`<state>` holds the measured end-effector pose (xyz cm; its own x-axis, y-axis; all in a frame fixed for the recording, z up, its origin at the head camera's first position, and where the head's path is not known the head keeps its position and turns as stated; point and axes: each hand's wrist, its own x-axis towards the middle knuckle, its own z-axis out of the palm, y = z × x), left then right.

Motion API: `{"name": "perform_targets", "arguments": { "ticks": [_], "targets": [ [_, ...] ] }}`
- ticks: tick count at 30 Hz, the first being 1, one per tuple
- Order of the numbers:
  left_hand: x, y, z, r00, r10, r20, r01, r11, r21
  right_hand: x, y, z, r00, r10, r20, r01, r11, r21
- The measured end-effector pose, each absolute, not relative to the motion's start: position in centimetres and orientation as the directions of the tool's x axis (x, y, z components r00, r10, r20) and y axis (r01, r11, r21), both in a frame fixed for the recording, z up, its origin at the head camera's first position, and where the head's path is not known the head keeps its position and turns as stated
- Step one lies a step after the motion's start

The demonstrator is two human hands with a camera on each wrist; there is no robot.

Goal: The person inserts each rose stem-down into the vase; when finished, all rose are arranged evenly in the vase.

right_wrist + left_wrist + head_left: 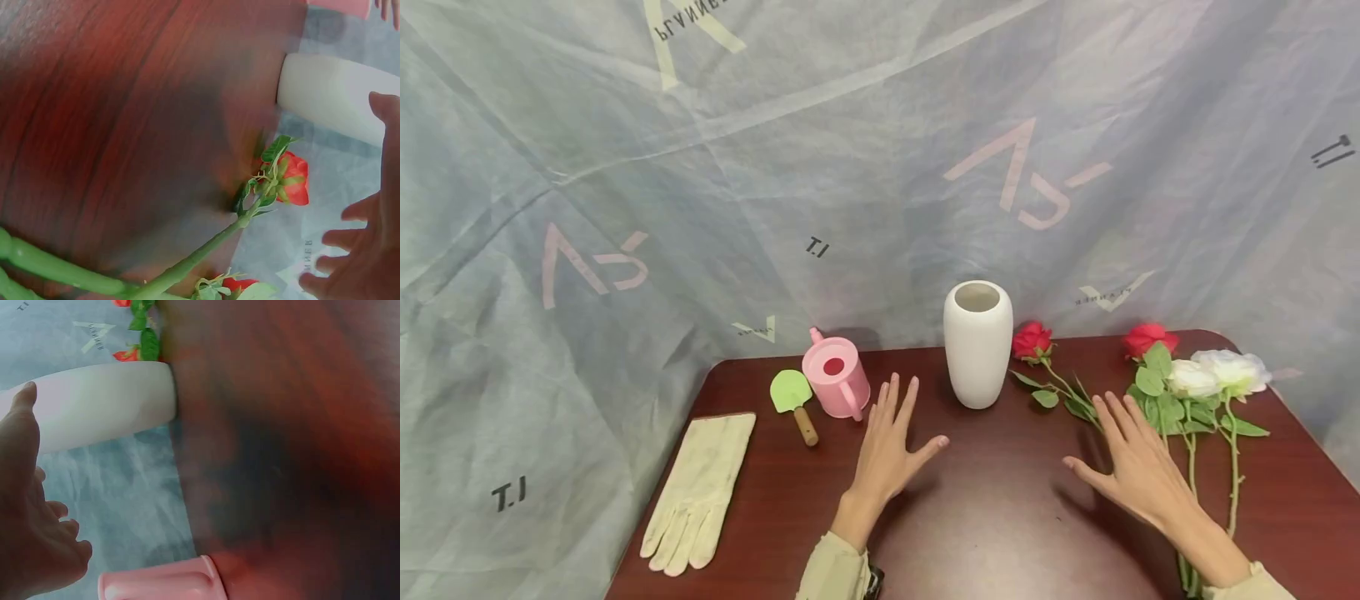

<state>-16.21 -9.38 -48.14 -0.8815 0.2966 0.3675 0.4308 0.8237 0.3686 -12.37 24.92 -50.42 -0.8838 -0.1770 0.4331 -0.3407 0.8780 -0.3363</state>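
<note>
My left hand (889, 454) hovers over the table with straight, spread fingers and holds nothing. Close to its fingertips stands a pink watering can (831, 383), also visible at the bottom of the left wrist view. My right hand (1138, 467) is spread too, above the stems of the flowers, and grips nothing. A white vase (977, 350) stands upright at the back, between and beyond both hands. Near the right hand lie a red rose (1032, 340), a second red rose (1150, 340) and white flowers (1232, 372) with green leaves and long stems.
A small trowel (793, 400) with a green blade and wooden handle lies left of the watering can. Cream work gloves (703, 483) lie at the table's left edge. Behind the dark red wooden table (1000, 517) hangs a grey printed sheet (850, 167).
</note>
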Motion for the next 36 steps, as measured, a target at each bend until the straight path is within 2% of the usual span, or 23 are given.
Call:
{"name": "perform_targets", "arguments": {
  "ticks": [5, 9, 13, 16, 20, 25, 31, 36],
  "targets": [
    [-17.7, -8.1, -47.6, -0.917, 0.269, 0.293, 0.393, 0.728, 0.561, -12.1, 25.5, -50.3, -0.948, -0.133, 0.288, -0.255, 0.859, -0.443],
    [-19.1, -6.7, -47.0, -0.932, 0.246, 0.266, 0.362, 0.607, 0.708, -11.6, 26.1, -50.3, -0.983, -0.074, 0.169, -0.148, 0.864, -0.481],
    [-20.7, -5.1, -45.7, -0.94, 0.202, 0.274, 0.34, 0.513, 0.788, -11.3, 26.6, -50.4, -0.986, -0.038, 0.16, -0.11, 0.877, -0.468],
    [-21.9, -3.8, -44.7, -0.954, 0.144, 0.262, 0.299, 0.47, 0.831, -11.5, 26.9, -50.8, -0.977, -0.046, 0.21, -0.139, 0.883, -0.449],
    [-23.6, -2.1, -44.0, -0.958, 0.086, 0.272, 0.283, 0.398, 0.873, -12.0, 27.2, -51.3, -0.976, -0.066, 0.209, -0.157, 0.875, -0.459],
    [-25.4, -0.4, -43.9, -0.948, 0.047, 0.313, 0.311, 0.324, 0.893, -12.9, 27.5, -51.2, -0.992, -0.083, 0.097, -0.122, 0.844, -0.523],
    [-26.2, 0.5, -44.3, -0.925, 0.036, 0.378, 0.368, 0.329, 0.87, -12.9, 27.4, -51.0, -0.994, -0.112, 0.003, -0.09, 0.778, -0.622],
    [-25.9, 0.2, -44.4, -0.913, 0.02, 0.407, 0.386, 0.363, 0.848, -12.0, 27.6, -50.9, -0.993, -0.109, -0.044, -0.04, 0.666, -0.745]
  ]
}}
